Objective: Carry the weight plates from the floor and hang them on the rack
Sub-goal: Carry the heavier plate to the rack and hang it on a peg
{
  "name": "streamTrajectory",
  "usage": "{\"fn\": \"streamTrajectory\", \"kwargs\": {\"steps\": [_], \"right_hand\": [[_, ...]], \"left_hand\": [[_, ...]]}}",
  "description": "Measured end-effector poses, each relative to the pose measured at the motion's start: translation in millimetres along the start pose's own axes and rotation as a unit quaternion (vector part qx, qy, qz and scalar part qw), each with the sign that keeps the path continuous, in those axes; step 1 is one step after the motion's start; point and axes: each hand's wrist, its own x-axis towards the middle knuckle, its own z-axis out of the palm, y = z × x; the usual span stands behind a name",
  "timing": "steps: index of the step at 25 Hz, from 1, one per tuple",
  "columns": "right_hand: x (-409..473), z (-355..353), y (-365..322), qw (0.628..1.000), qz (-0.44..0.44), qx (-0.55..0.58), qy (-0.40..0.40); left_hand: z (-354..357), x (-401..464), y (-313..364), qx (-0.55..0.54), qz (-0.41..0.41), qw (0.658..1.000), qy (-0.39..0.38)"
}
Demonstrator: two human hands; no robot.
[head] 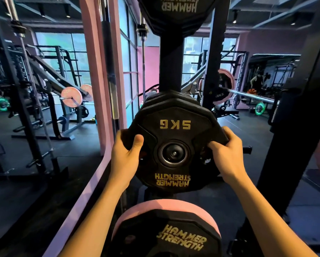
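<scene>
Gripping the 5 kg weight plate [175,143] at both edges, left hand [126,154] and right hand [225,156] curled round its rim, centred on the rack peg [174,153]: push squarely, level, until flush against the plates behind.

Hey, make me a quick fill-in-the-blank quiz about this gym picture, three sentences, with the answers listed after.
1. The black rubber weight plate held by the left hand and right hand is marked ___ KG.
2. Its gold lettering reads ___ STRENGTH, upside down.
3. Below it, behind another black plate, sits a thick plate coloured ___.

Missing words: 5; HAMMER; pink
</scene>
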Motion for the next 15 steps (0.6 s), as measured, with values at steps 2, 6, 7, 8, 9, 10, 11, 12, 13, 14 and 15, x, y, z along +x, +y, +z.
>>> {"fn": "streamTrajectory", "kwargs": {"steps": [2, 6, 7, 8, 9, 10, 11, 12, 13, 14, 15], "right_hand": [[11, 4, 4, 1.000, 0.006, 0.015, -0.004], [25, 12, 12, 0.999, 0.036, 0.018, -0.011], [30, 14, 11, 0.999, 0.036, 0.013, -0.011], [36, 15, 11, 0.999, 0.035, 0.010, -0.013], [41, 16, 11, 0.999, 0.034, 0.008, -0.015], [44, 18, 11, 0.999, 0.032, 0.006, -0.018], [46, 19, 11, 0.999, 0.030, 0.005, -0.018], [48, 19, 12, 0.999, 0.029, 0.007, -0.017], [48, 20, 13, 0.999, 0.031, 0.010, -0.016], [48, 20, 14, 0.999, 0.034, 0.012, -0.014], [48, 21, 15, 0.999, 0.036, 0.012, -0.013]], "left_hand": [[1, 7, -2, -0.002, 0.025, 1.000, -0.004], [5, 26, -13, -0.027, 0.016, 0.999, -0.024], [7, 29, -18, -0.029, 0.010, 0.999, -0.021], [9, 31, -22, -0.029, 0.008, 0.999, -0.016], [11, 32, -26, -0.027, 0.010, 1.000, -0.009], [12, 32, -28, -0.027, 0.014, 1.000, -0.004], [13, 33, -29, -0.025, 0.017, 1.000, 0.000], [14, 35, -29, -0.025, 0.018, 1.000, 0.001], [14, 37, -29, -0.025, 0.017, 1.000, 0.001], [14, 39, -30, -0.022, 0.017, 1.000, 0.002], [14, 39, -30, -0.018, 0.016, 1.000, 0.005]]}}
